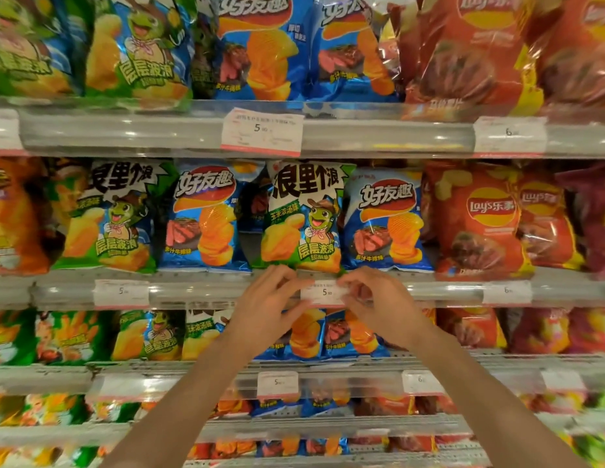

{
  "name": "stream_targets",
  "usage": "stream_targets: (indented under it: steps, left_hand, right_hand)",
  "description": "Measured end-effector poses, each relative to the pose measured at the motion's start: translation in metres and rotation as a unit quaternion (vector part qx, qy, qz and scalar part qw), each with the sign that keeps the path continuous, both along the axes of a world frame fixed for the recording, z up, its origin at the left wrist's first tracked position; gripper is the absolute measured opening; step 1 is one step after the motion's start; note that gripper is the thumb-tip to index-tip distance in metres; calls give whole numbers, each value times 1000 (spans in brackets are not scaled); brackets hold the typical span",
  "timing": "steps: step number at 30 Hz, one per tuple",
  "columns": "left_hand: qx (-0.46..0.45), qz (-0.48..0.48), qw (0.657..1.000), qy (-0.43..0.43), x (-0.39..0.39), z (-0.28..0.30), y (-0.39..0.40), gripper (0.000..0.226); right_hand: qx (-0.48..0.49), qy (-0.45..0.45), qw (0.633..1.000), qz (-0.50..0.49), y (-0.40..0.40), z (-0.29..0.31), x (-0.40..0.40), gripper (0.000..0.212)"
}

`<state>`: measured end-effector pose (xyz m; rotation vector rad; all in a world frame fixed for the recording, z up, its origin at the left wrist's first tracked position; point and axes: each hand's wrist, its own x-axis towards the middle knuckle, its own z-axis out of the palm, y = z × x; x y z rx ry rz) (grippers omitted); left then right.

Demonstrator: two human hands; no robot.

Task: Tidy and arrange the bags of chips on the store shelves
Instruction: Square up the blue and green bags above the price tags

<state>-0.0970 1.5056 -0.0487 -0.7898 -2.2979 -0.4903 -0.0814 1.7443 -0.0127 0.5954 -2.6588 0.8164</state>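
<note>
- On the clear plastic rail (200, 292) at the front edge of the middle shelf, a small white price tag (323, 292) printed "5" is pinched at its two ends by both hands.
- The left hand (265, 298) is curled, its fingertips closed on the tag's left edge; the right hand (375, 300) is curled likewise, gripping the right edge. Both forearms are bare.
- Directly above the tag, a glossy, puffed green bag of chips (303, 217) with a cartoon frog in a hat is seen standing upright, its crimped bottom seam just above the fingers.
- It is flanked by two shiny blue bags with ridged chips and a steak pictured: one on the left (205, 217), one on the right (387, 219).
- A second green frog bag (108, 217) is seen further left, beside an orange bag (14, 217) that is blurred.
- To the right, two red Lay's bags (480, 221) are seen overlapping, their film crinkled and reflective.
- Five shelf levels can be counted, each fronted by a transparent rail with rectangular paper tags.
- On the top shelf a larger tag (262, 131), also marked "5", is seen hanging slightly tilted.
- Lower rows are too blurred for their bags to be counted.
</note>
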Motion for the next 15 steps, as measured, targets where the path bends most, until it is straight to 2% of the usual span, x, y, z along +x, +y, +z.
stream_targets:
  steps: [2, 5, 8, 12, 15]
  left_hand:
    - [17, -9, 1000, -11, -1, 0, 0, 36]
    - [28, -12, 999, -23, -1, 2, -1, 34]
    - [28, -11, 999, -33, 0, 3, -2, 34]
    - [33, -6, 999, -43, 2, 5, -1, 34]
    - [38, -5, 998, -46, 4, 6, 0, 34]
  right_hand:
    - [-41, -19, 999, -11, 2, 10, -1, 23]
    - [-113, 25, 993, -27, -5, 32, -7, 32]
    - [-72, 20, 997, -20, -23, 59, -23, 58]
    - [19, -53, 998, 3, -46, 83, -55, 83]
    - [-22, -114, 993, 25, -55, 84, -70, 94]
